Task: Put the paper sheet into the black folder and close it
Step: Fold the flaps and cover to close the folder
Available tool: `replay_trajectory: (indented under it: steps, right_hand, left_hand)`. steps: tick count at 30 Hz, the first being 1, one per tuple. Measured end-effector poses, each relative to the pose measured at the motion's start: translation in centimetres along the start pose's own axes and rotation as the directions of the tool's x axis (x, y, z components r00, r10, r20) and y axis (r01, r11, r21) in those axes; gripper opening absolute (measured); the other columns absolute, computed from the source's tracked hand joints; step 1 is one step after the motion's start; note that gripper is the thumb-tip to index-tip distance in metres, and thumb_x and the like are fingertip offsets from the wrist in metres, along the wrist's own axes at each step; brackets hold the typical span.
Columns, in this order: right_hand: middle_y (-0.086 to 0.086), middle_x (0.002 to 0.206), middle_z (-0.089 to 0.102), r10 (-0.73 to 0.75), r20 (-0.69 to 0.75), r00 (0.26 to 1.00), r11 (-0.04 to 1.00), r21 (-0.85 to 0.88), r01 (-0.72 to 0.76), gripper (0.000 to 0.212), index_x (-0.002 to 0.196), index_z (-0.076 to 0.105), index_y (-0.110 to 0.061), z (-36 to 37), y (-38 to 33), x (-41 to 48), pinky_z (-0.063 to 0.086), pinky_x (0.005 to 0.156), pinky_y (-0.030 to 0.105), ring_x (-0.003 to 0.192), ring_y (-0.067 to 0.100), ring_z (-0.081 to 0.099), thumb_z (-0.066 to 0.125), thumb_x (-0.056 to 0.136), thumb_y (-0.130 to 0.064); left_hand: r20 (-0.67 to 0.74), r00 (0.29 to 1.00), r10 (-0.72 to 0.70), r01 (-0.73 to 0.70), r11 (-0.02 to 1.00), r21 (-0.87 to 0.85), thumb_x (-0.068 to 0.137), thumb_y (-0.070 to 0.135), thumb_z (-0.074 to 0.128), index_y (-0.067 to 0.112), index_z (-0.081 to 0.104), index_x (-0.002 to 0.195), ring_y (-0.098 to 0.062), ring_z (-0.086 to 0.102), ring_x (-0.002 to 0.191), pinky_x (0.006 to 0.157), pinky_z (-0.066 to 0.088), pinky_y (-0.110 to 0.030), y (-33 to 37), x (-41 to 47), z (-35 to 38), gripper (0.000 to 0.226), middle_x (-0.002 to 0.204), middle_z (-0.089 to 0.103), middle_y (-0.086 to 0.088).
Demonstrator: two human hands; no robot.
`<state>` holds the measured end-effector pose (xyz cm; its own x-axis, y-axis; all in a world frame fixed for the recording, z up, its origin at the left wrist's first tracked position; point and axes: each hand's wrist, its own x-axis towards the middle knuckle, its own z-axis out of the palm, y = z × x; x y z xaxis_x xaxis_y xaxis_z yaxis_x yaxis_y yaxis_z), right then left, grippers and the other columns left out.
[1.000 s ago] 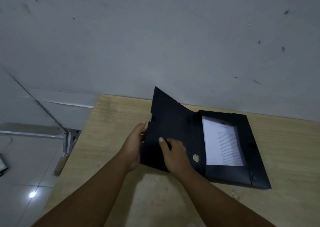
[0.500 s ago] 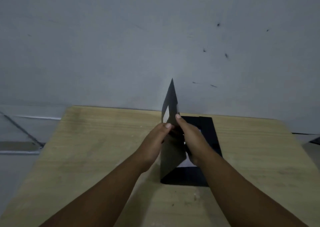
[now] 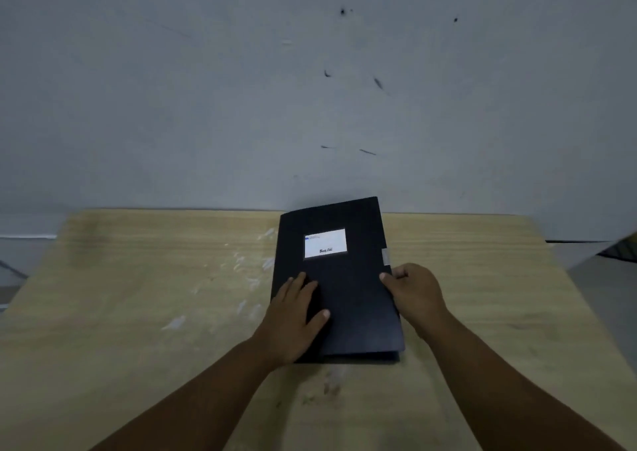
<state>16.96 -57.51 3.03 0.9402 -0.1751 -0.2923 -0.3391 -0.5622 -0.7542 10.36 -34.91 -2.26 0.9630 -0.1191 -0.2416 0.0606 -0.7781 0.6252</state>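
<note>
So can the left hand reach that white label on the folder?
Probably yes. The left hand lies flat on the black folder, just below the white label, and nothing sits between them.

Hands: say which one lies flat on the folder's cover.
The left hand lies palm down, fingers spread, on the cover of the folder. The right hand is curled at the folder's right edge instead.

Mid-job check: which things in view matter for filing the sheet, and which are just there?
In the job:
- black folder, cover down
- left hand flat on the cover
- right hand at its right edge
- paper sheet: not visible

Just there:
- wooden table
- grey wall
</note>
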Motion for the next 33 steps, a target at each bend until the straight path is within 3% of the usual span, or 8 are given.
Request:
replay_trajectory:
  steps: [3,9,14,21,26,29,32,33]
  right_hand:
    - [0.018,0.083,0.071,0.009,-0.022,1.000,0.999,-0.034,-0.010,0.026,0.087,0.066,0.003,0.7,2.7,1.0,0.044,0.062,0.030,0.071,0.025,0.062,0.069,0.089,-0.023]
    - [-0.006,0.074,0.061,0.031,-0.022,0.999,0.996,-0.085,-0.033,0.013,0.090,0.062,-0.013,2.8,6.3,1.8,0.045,0.058,0.027,0.067,0.007,0.056,0.067,0.091,-0.025]
    - [-0.003,0.074,0.061,0.014,-0.042,0.999,0.997,-0.078,-0.017,0.021,0.089,0.057,-0.012,3.7,6.7,3.2,0.046,0.062,0.032,0.069,0.017,0.059,0.068,0.090,-0.030]
    - [0.000,0.075,0.061,0.044,-0.033,0.998,0.996,-0.072,-0.047,0.034,0.084,0.058,-0.011,4.3,5.8,6.0,0.048,0.066,0.034,0.073,0.021,0.060,0.066,0.089,-0.044]
    - [-0.002,0.074,0.059,-0.009,-0.006,1.000,0.999,-0.038,0.009,0.024,0.088,0.054,-0.012,4.5,6.6,5.3,0.040,0.058,0.029,0.075,0.023,0.060,0.066,0.092,-0.031]
    - [-0.001,0.088,0.064,-0.073,0.060,0.996,0.997,-0.030,0.075,0.018,0.106,0.058,-0.012,4.2,7.1,4.5,0.041,0.062,0.025,0.084,0.022,0.063,0.064,0.095,-0.023]
    - [-0.002,0.113,0.066,-0.109,0.123,0.986,0.994,-0.003,0.110,0.036,0.132,0.054,-0.015,3.9,7.6,3.1,0.046,0.073,0.017,0.096,0.013,0.060,0.060,0.097,-0.024]
    - [-0.002,0.121,0.065,-0.122,0.151,0.981,0.992,0.010,0.122,0.043,0.137,0.051,-0.018,3.9,7.8,2.6,0.051,0.083,0.022,0.103,0.013,0.061,0.061,0.096,-0.026]
  left_hand:
    - [-0.056,0.998,0.037,-0.025,0.979,0.205,0.096,0.058,0.031,0.027,0.007,0.157,-0.025,-0.013,0.151,0.121,0.000,-0.047,-1.4,0.1,2.2,0.072,0.167,-0.007,-0.004]
    - [-0.084,0.996,0.002,0.031,0.920,0.390,0.094,0.061,0.022,0.030,0.002,0.156,-0.024,-0.020,0.149,0.117,-0.003,-0.059,-2.0,0.4,4.6,0.073,0.166,-0.011,-0.002]
    - [-0.119,0.993,-0.013,0.064,0.899,0.433,0.093,0.062,0.022,0.031,0.010,0.156,-0.025,-0.007,0.152,0.113,0.020,-0.060,-1.9,0.3,5.0,0.072,0.167,0.001,-0.002]
    - [-0.095,0.995,-0.011,0.052,0.896,0.441,0.093,0.063,0.022,0.027,0.013,0.157,-0.027,-0.006,0.152,0.108,0.026,-0.059,-1.9,0.5,4.9,0.074,0.166,0.001,-0.004]
    - [-0.105,0.994,-0.032,0.075,0.896,0.438,0.090,0.065,0.019,0.030,0.010,0.156,-0.024,-0.009,0.152,0.105,0.031,-0.056,-1.8,0.6,5.0,0.076,0.167,-0.002,-0.001]
    - [-0.102,0.994,-0.041,0.080,0.905,0.418,0.088,0.067,0.020,0.034,0.008,0.156,-0.021,-0.013,0.152,0.104,0.032,-0.056,-2.1,0.7,4.9,0.076,0.167,-0.006,0.002]
    - [-0.116,0.993,-0.039,0.077,0.933,0.351,0.086,0.069,0.024,0.038,0.009,0.154,-0.017,-0.014,0.151,0.107,0.031,-0.057,-2.2,0.8,4.8,0.077,0.167,-0.007,0.006]
    - [-0.126,0.991,-0.036,0.075,0.945,0.319,0.085,0.069,0.027,0.039,0.012,0.154,-0.017,-0.014,0.151,0.108,0.030,-0.057,-2.2,0.7,4.6,0.077,0.167,-0.007,0.007]
